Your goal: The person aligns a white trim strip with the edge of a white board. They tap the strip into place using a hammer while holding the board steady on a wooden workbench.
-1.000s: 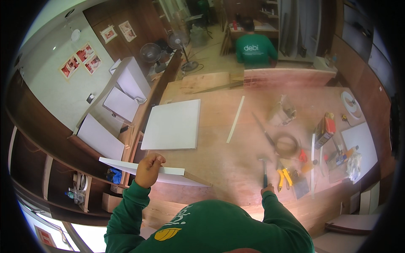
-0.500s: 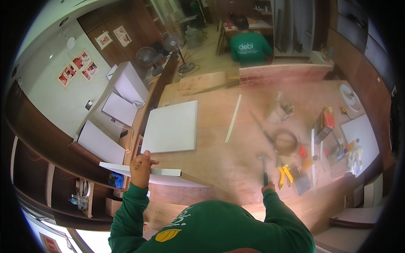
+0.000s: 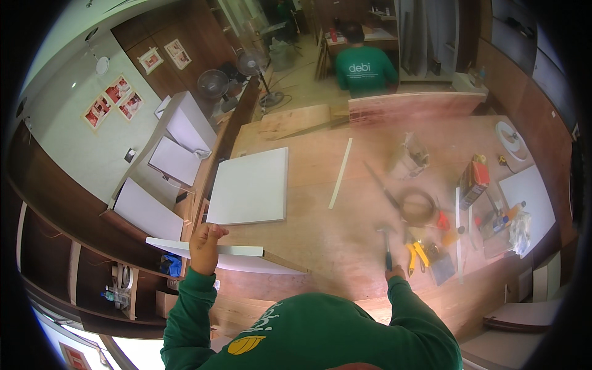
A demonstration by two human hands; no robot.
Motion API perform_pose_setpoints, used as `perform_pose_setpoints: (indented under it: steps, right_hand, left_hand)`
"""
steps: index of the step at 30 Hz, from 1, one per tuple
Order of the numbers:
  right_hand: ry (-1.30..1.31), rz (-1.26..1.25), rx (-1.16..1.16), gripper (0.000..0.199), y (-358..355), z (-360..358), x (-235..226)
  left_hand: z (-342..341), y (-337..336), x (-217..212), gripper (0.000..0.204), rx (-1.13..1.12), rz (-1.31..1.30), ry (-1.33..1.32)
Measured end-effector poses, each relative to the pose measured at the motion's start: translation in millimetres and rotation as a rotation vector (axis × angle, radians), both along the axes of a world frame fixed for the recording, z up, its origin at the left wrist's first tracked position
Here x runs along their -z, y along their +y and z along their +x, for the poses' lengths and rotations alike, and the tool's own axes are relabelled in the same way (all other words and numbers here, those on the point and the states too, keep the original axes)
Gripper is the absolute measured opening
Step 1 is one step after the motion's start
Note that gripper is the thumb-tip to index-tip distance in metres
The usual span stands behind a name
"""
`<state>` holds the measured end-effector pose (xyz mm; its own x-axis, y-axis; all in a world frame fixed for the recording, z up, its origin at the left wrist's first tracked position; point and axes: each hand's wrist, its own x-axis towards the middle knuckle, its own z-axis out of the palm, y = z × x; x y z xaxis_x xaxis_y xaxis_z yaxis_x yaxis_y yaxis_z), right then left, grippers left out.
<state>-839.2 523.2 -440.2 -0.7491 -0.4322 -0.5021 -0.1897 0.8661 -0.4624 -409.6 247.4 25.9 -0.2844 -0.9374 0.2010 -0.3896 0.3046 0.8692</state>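
My left hand (image 3: 204, 248) lies across the upper edge of a white-faced panel (image 3: 237, 251) at the table's near left side. Its fingers curl together just past that edge; what they hold, if anything, is hidden. My right hand (image 3: 396, 272) is closed round the lower end of a hammer (image 3: 388, 250) with a dark green handle. The hammer's metal head points away from me, low over or on the table. Right beside that hand lie yellow-handled pliers (image 3: 419, 254). Beyond my left hand a white square board (image 3: 250, 188) lies flat.
On the wooden table (image 3: 311, 231) are a thin pale strip (image 3: 341, 172), a tape roll (image 3: 417, 206), a handsaw-like long tool (image 3: 381, 185), a crumpled bag (image 3: 412, 157) and a red tin (image 3: 474, 182). An upright wooden board (image 3: 416, 111) borders the far side. A person (image 3: 365, 65) sits beyond it.
My left thumb and fingers have drawn in from a raised, spread pose to a tighter curl. The right hand, hammer and panel look nearly unmoved.
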Motion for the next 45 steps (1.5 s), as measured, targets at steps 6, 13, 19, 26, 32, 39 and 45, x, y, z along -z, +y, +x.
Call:
perform_pose_setpoints:
  steps: [6,13,19,26,32,39,45]
  right_hand:
    - [0.143,-0.033,-0.103,0.055,-7,0,17]
    - [0.018,-0.050,-0.183,0.049,-28,0,-21]
    - [-0.916,-0.299,0.488,0.020,-58,-24,12]
    - [-0.915,-0.558,0.521,0.017,-77,-7,-42]
    - [-0.974,-0.933,0.275,0.016,-61,45,-128]
    - [-0.662,-0.475,0.055,0.021,-58,42,-120]
    - [-0.686,-0.299,-0.101,0.021,-10,65,-57]
  left_hand:
    - [2,5,10,0.021,0.119,-0.060,-0.041]
    - [6,17,-1,0.029,0.382,-0.214,-0.171]
    - [-3,17,-9,0.032,0.412,-0.292,-0.231]
    - [-6,19,-11,0.032,0.416,-0.423,-0.274]
    - [-2,16,-6,0.033,0.423,-0.415,-0.292]
    - [-7,19,-8,0.031,0.416,-0.456,-0.258]
    - [-3,21,-5,0.030,0.395,-0.539,-0.271]
